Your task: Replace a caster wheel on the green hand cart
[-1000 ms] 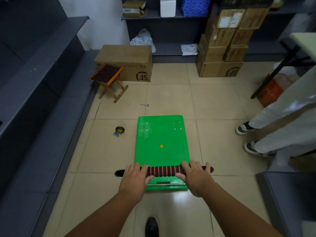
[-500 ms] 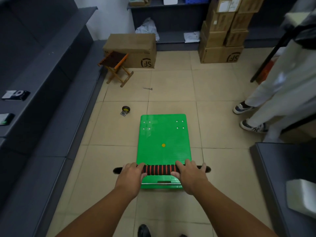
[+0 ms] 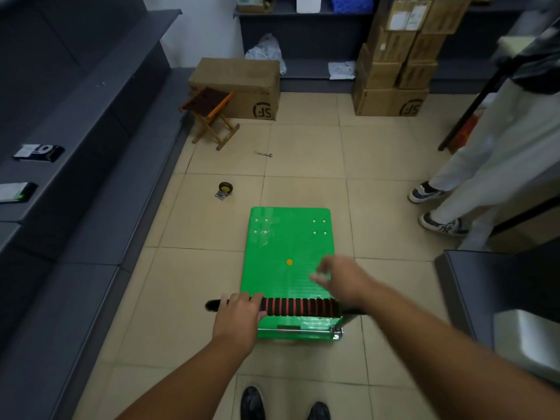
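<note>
- Green hand cart (image 3: pixel 288 247) stood flat on the tiled floor (image 3: pixel 306 153), deck up, right in front of the person; two sets of four bolt heads (image 3: pixel 319 226) showed near its far end and a yellow dot (image 3: pixel 289 262) at mid-deck.
- Left hand (image 3: pixel 238 316) gripped the left end of the handle (image 3: pixel 298 307) (black bar with red-striped foam), fingers (image 3: pixel 242 298) pressed together and curled over the top of the bar.
- Right hand (image 3: pixel 339 278) was off the handle and hovered above the deck's near right part, between the yellow dot and the bar; its fingers were loose and slightly apart, pointing left, smeared by motion blur, so finer detail could not be told.
- Loose caster wheel (image 3: pixel 225 189) lay on the floor just beyond the cart's far left corner, mounting plate down, well apart from both hands.
- Wrench (image 3: pixel 263 154) lay farther out on the floor, past the wheel, near a folding stool (image 3: pixel 210 113).
- Cardboard box (image 3: pixel 239 86) sat behind the stool; a stack of boxes (image 3: pixel 397 71) stood to its right against the back shelving.
- Another person's legs in white trousers and sneakers (image 3: pixel 442 225) stood at the right, apart from the cart.
- The wearer's black shoes (image 3: pixel 253 403) showed at the bottom edge.
</note>
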`<state>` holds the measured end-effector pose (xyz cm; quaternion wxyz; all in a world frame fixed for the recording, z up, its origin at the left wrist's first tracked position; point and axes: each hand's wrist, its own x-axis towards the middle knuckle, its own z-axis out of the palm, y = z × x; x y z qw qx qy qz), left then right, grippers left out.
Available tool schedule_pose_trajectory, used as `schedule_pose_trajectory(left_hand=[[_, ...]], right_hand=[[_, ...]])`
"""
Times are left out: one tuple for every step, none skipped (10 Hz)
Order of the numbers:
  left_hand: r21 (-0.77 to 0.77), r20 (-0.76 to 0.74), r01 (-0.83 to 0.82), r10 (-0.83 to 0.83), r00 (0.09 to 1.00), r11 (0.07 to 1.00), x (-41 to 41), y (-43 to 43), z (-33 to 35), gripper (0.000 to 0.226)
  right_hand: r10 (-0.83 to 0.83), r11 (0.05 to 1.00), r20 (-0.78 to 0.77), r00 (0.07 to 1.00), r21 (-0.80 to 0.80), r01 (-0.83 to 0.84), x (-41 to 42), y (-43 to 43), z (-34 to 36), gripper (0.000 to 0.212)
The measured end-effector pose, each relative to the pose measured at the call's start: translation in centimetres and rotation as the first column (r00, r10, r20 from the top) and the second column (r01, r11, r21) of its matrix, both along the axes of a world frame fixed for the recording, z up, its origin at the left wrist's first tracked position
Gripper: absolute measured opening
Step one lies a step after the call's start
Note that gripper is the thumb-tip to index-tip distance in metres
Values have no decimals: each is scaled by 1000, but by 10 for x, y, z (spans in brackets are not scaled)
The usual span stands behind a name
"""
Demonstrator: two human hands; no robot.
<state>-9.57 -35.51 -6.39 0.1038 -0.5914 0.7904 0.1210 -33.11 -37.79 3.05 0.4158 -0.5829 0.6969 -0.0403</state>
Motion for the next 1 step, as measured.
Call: schedule_pose_trajectory(left_hand=[[-18,-58,-17,16,998,1000,-4,6,1,39]], right_hand=[[-109,929,377,920,-290,229,-28,-19,159,33]])
